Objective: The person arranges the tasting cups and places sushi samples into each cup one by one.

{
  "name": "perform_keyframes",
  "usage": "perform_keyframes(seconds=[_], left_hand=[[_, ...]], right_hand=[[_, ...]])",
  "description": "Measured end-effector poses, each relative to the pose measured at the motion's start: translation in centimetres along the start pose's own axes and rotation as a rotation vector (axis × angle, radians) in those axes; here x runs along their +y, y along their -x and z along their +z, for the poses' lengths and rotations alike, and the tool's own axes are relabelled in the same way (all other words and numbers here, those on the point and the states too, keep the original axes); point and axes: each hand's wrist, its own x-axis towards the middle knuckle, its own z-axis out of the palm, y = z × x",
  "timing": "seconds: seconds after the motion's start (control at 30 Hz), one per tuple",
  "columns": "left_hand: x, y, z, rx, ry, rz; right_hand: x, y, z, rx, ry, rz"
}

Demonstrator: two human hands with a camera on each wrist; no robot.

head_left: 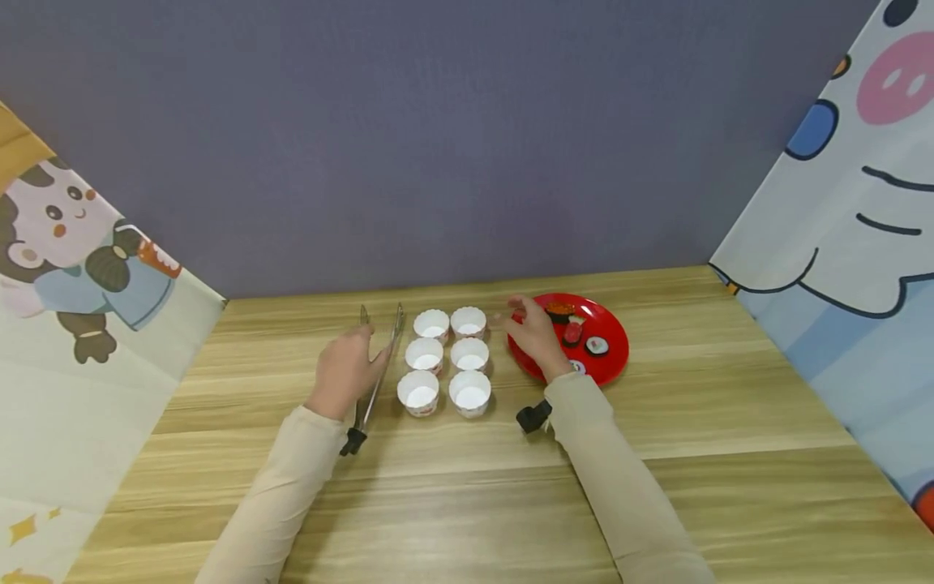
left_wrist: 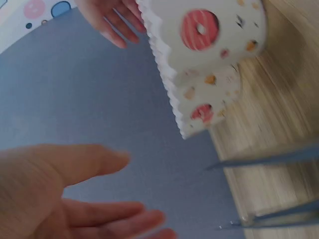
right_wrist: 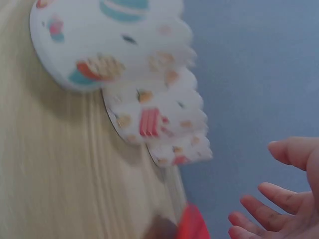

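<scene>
My left hand [head_left: 344, 369] hovers over metal tongs [head_left: 374, 396], its thumb apart from the fingers and nothing in its grasp. The left wrist view shows the blurred tong arms [left_wrist: 279, 158] beyond that hand. Over the left part of a red plate [head_left: 616, 357] is my right hand [head_left: 536, 334], fingers loosely spread, holding nothing. Sushi pieces lie on the plate: one topped with orange roe [head_left: 559, 309], one with a red topping [head_left: 572, 331], a round roll [head_left: 596, 345], and another roll [head_left: 577, 367] partly hidden by the right wrist.
Between the hands stand several white paper cups [head_left: 470, 392] in two columns, with scalloped rims and printed sides. A black piece [head_left: 534, 417] sits beside the right cuff. A grey-blue panel [head_left: 467, 162] borders the wood table [head_left: 467, 503] at the back; printed cartoon sheets flank both sides.
</scene>
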Motion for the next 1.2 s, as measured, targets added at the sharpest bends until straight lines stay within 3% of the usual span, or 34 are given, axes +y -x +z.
perform_keyframes(seconds=[0.33,0.63,0.83,0.97,1.07,1.2], left_hand=[[-1.2,-0.3,0.9,-0.241,-0.034,-0.094],[-1.6,-0.5,1.4,-0.295,-0.046,-0.144],[-1.6,-0.4,1.7,-0.353,-0.016,-0.207],[-1.4,-0.2,1.8,-0.360,-0.015,-0.206],[-1.2,0.1,1.9,-0.369,-0.014,-0.195],[-1.1,0.4,2.0,-0.396,-0.002,-0.184]], right_hand=[[-0.1,0.4,-5.4,-0.019,0.034,0.130],[2.1,0.9,-10.5,0.052,0.008,0.129],[3.7,1.5,-12.8,0.107,-0.069,0.178],[4.8,1.8,-13.9,0.167,-0.099,0.120],[5.5,2.0,-14.6,0.198,-0.071,0.068],[6.2,2.1,-15.4,0.177,0.003,0.103]])
